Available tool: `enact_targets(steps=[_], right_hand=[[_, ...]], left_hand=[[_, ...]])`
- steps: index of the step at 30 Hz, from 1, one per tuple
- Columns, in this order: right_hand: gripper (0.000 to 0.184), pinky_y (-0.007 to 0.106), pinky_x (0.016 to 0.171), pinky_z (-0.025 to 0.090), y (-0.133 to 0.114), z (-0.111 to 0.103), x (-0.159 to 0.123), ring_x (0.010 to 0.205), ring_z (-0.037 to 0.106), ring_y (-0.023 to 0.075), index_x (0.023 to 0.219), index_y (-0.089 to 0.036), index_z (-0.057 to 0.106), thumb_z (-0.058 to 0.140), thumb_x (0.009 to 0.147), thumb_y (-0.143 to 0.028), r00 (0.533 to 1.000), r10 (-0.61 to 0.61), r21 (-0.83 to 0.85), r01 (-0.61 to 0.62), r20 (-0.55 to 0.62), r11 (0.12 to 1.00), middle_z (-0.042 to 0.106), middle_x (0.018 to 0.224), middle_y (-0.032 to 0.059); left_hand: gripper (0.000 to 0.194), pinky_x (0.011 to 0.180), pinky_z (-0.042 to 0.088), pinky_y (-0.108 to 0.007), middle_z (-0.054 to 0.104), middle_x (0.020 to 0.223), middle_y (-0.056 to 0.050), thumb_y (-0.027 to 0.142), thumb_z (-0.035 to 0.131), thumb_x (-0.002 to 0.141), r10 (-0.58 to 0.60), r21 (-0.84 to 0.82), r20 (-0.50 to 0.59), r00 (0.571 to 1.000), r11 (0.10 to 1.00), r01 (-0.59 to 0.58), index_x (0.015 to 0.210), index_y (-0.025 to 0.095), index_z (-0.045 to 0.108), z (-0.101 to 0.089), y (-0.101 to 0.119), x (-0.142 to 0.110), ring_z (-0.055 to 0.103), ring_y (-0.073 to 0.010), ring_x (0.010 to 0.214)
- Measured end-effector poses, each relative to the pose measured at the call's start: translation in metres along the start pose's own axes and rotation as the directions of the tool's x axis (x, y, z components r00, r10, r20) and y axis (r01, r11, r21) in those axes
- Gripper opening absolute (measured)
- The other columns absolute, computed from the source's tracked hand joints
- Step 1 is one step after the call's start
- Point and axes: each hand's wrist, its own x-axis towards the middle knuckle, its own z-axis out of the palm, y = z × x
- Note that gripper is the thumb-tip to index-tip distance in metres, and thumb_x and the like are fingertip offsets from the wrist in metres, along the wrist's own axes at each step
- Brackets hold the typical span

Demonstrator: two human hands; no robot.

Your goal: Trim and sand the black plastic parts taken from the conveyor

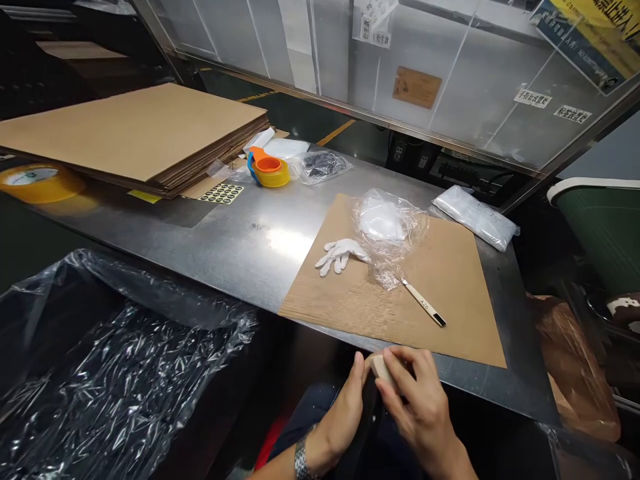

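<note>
Both hands are low at the table's near edge, closed together on one item. My left hand [345, 413], with a metal watch at the wrist, grips a dark flat object [367, 417] from the left. My right hand [417, 403] wraps over its top, fingers on a small beige block [381, 367] at the upper end. What the dark object is stays unclear. Just beyond the hands a brown cardboard sheet [450, 287] lies on the steel table [240, 240], carrying a white glove [340, 255], a crumpled clear plastic bag [387, 230] and a slim white knife [424, 303].
A stack of flat cardboard [135, 130] lies far left beside a yellow tape roll [37, 181]. An orange tape dispenser [269, 170], sticker sheet [221, 193] and bagged items [475, 215] sit behind. A bin lined with clear plastic [100, 373] stands at my left, a green bin [600, 227] right.
</note>
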Motion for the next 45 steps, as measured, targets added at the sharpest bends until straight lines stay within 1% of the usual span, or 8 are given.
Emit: enact_targets(steps=[7, 11, 20, 26, 34, 38, 41, 45], right_hand=[[0.024, 0.033, 0.057, 0.05, -0.027, 0.001, -0.008, 0.07, 0.051, 0.0195, 0.101, -0.005, 0.059, 0.048, 0.082, -0.016, 0.964, -0.21, -0.102, 0.228, 0.164, 0.968, 0.059, 0.084, 0.0156], [0.023, 0.029, 0.052, 0.048, -0.032, 0.006, -0.02, 0.065, 0.049, 0.0169, 0.095, -0.006, 0.06, 0.046, 0.084, -0.019, 0.956, -0.232, -0.02, 0.239, 0.178, 0.971, 0.058, 0.079, 0.0133], [0.029, 0.031, 0.057, 0.05, -0.028, 0.009, -0.023, 0.071, 0.053, 0.0178, 0.109, -0.012, 0.055, 0.05, 0.082, -0.02, 0.988, -0.154, 0.14, 0.149, 0.027, 0.979, 0.058, 0.086, 0.0127], [0.033, 0.034, 0.064, 0.051, -0.012, 0.007, -0.031, 0.082, 0.055, 0.0201, 0.116, -0.014, 0.054, 0.048, 0.083, -0.014, 1.0, 0.003, 0.237, 0.002, -0.022, 0.971, 0.056, 0.094, 0.0132], [0.033, 0.03, 0.065, 0.054, -0.012, 0.011, -0.042, 0.084, 0.059, 0.02, 0.113, -0.021, 0.057, 0.056, 0.082, -0.03, 0.981, -0.163, -0.02, 0.161, -0.108, 0.987, 0.059, 0.093, 0.0084], [0.029, 0.031, 0.067, 0.053, 0.028, 0.013, -0.048, 0.086, 0.057, 0.0197, 0.111, -0.02, 0.058, 0.056, 0.082, -0.022, 0.966, -0.161, -0.215, 0.117, -0.203, 0.97, 0.057, 0.093, 0.0079], [0.032, 0.041, 0.075, 0.048, 0.09, 0.002, -0.044, 0.09, 0.055, 0.0237, 0.113, -0.021, 0.056, 0.056, 0.082, -0.027, 0.963, 0.072, -0.337, -0.16, -0.259, 0.928, 0.057, 0.098, 0.0101], [0.043, 0.048, 0.081, 0.041, 0.176, -0.021, -0.03, 0.091, 0.052, 0.0281, 0.1, -0.01, 0.063, 0.046, 0.083, -0.046, 0.866, 0.319, -0.425, -0.473, -0.385, 0.772, 0.056, 0.095, 0.0167]], left_hand=[[0.034, 0.081, 0.04, -0.027, 0.065, 0.092, -0.004, 0.036, 0.047, 0.085, -0.152, -0.019, -0.076, 0.985, 0.988, 0.151, 0.112, 0.021, 0.062, -0.003, 0.011, 0.0, 0.056, -0.0169, 0.089], [0.046, 0.051, 0.034, -0.019, 0.052, 0.059, 0.003, 0.046, 0.052, 0.081, -0.183, -0.138, -0.124, 0.975, 0.977, 0.166, 0.119, 0.021, 0.054, -0.001, 0.012, 0.006, 0.047, -0.0087, 0.052], [0.03, 0.048, 0.033, -0.018, 0.044, 0.055, 0.005, 0.046, 0.055, 0.078, -0.311, -0.503, -0.054, 0.949, 0.83, 0.243, 0.096, 0.022, 0.054, -0.001, 0.011, 0.019, 0.043, -0.0084, 0.049], [0.034, 0.051, 0.036, -0.022, 0.038, 0.056, 0.004, 0.052, 0.047, 0.078, -0.278, -0.708, 0.191, 0.942, 0.626, 0.328, 0.087, 0.022, 0.059, -0.007, 0.015, 0.026, 0.04, -0.0095, 0.05], [0.037, 0.051, 0.036, -0.021, 0.037, 0.056, 0.003, 0.048, 0.043, 0.081, -0.323, -0.838, 0.073, 0.943, 0.493, 0.234, 0.07, 0.015, 0.056, -0.003, 0.012, 0.037, 0.039, -0.0089, 0.051], [0.038, 0.053, 0.037, -0.021, 0.039, 0.058, 0.003, 0.05, 0.042, 0.082, -0.262, -0.825, 0.159, 0.952, 0.494, 0.274, 0.083, 0.015, 0.058, -0.003, 0.024, 0.033, 0.041, -0.0092, 0.053], [0.04, 0.061, 0.043, -0.029, 0.045, 0.064, 0.001, 0.052, 0.04, 0.082, -0.166, -0.687, 0.21, 0.964, 0.676, 0.266, 0.1, 0.02, 0.056, -0.001, 0.031, 0.027, 0.051, -0.0144, 0.061], [0.036, 0.061, 0.048, -0.038, 0.053, 0.081, -0.001, 0.048, 0.042, 0.084, -0.088, -0.51, 0.268, 0.959, 0.832, 0.219, 0.113, 0.028, 0.047, 0.001, 0.027, 0.017, 0.059, -0.0202, 0.068]])
